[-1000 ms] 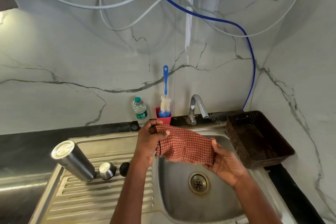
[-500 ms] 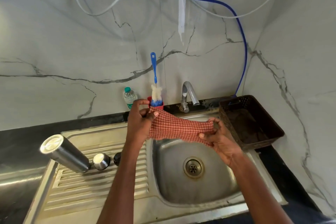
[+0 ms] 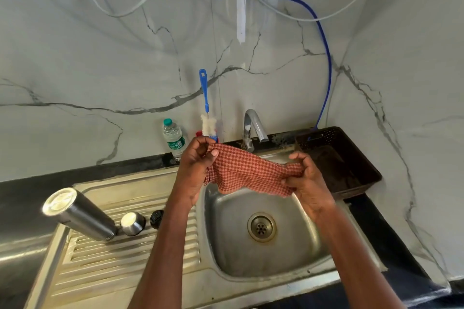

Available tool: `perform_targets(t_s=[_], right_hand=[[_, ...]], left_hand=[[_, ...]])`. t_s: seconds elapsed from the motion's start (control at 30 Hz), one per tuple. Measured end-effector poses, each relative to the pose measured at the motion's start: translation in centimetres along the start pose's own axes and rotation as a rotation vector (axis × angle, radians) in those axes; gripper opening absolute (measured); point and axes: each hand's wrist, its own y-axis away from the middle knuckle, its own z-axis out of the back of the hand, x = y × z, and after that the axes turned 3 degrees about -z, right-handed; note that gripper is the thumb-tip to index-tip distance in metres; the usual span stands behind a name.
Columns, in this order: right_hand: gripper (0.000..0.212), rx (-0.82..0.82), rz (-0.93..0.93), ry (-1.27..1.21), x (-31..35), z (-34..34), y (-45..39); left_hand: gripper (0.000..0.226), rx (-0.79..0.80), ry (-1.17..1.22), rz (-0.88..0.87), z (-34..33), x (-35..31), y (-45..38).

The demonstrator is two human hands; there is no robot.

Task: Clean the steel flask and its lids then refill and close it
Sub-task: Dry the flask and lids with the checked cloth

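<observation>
While my left hand (image 3: 198,158) and right hand (image 3: 305,178) pinch the cloth (image 3: 247,170) taut over the sink (image 3: 251,266), the flask (image 3: 80,213) and lids (image 3: 133,223) stand draining at 9 o'clock, likely washed, with drying, refilling and closing left.

One flask (image 3: 77,213), perhaps two lids (image 3: 133,223), one cloth (image 3: 248,173), one brush (image 3: 206,108).
</observation>
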Motion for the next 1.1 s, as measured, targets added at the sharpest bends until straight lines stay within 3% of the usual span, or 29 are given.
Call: perform_targets(t_s=[0.1,0.2,0.3,0.4,0.53,0.73,0.83,0.93,1.0,1.1], right_hand=[[0.071,0.063,0.107,0.412,2.0,0.4,0.5],[0.050,0.123,0.034,0.581,2.9,0.8,0.4],[0.025,0.082,0.033,0.712,2.5,1.3,0.2],[0.027,0.066,-0.020,0.573,2.2,1.6,0.1],[0.048,-0.018,-0.261,-0.044,0.0,1.2,0.3],[0.028,-0.401,-0.307,0.045,-2.0,-1.2,0.7],[0.023,-0.527,-0.100,0.219,-1.0,-3.8,1.9],[0.019,-0.375,0.032,0.230,-0.5,-5.8,2.6],[0.012,-0.221,-0.020,0.085,-0.4,-6.9,2.9],[0.022,-0.050,-0.117,-0.127,-1.0,-6.2,2.3]], left_hand=[[0.032,0.066,0.032,0.025,-0.1,0.6,-0.1],[0.032,0.102,0.024,0.060,-0.3,0.8,-0.3],[0.031,0.096,-0.090,0.089,-0.9,0.6,-0.1],[0.037,-0.003,-0.189,0.119,-1.2,0.9,-0.1],[0.047,-0.185,-0.162,0.104,-1.2,1.5,0.4],[0.057,-0.368,-0.222,0.179,-3.7,4.1,1.3],[0.064,-0.380,-0.383,0.109,-5.7,4.5,1.7],[0.072,-0.282,-0.400,0.078,-8.0,4.1,2.5],[0.071,-0.132,-0.412,0.070,-9.1,3.6,3.4],[0.063,0.091,-0.394,0.096,-9.5,2.0,4.3]])
